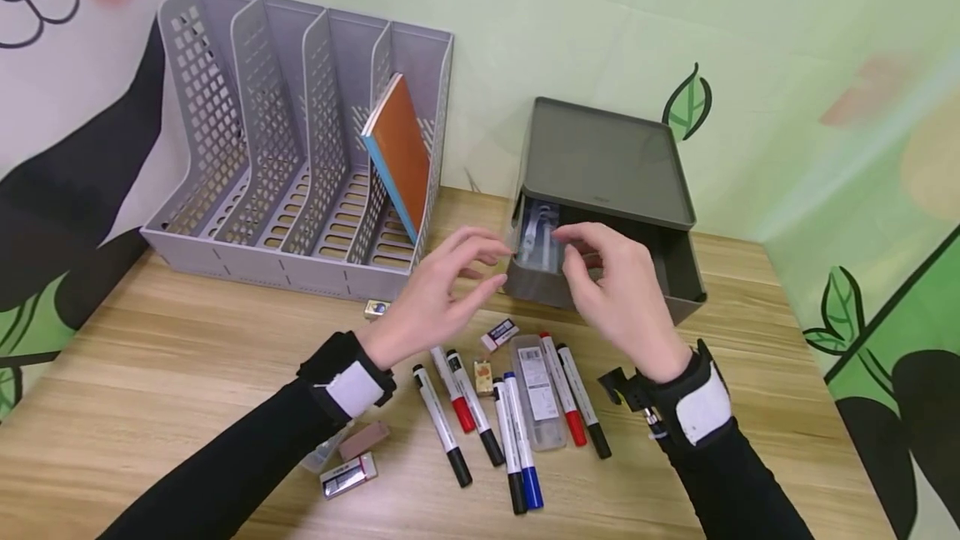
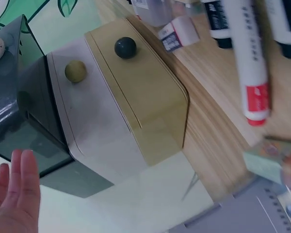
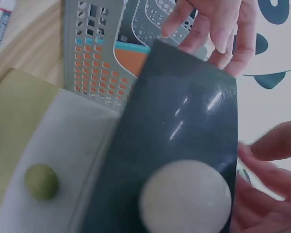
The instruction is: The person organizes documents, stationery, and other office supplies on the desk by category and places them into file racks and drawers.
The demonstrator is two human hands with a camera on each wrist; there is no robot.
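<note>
A dark grey top drawer (image 1: 543, 288) stands pulled out of a drawer unit (image 1: 607, 161) with a flat dark lid. In its left end lies a clear packet (image 1: 536, 232) with pale, slender pieces inside. My left hand (image 1: 435, 298) is at the drawer's front left corner, fingers extended and thumb apart. Above the drawer, just right of the packet, hovers my right hand (image 1: 618, 290), fingers loosely bent and nothing visible in its grasp. The right wrist view shows both hands beyond the drawer front, which carries a white round knob (image 3: 186, 199).
Several markers (image 1: 442, 423), a clear case (image 1: 538, 394) and erasers (image 1: 348, 475) lie on the wooden table before the unit. A grey file rack (image 1: 277, 261) holding orange and blue books (image 1: 401, 148) stands to the left. Lower drawers are white (image 2: 92, 111) and beige (image 2: 145, 87).
</note>
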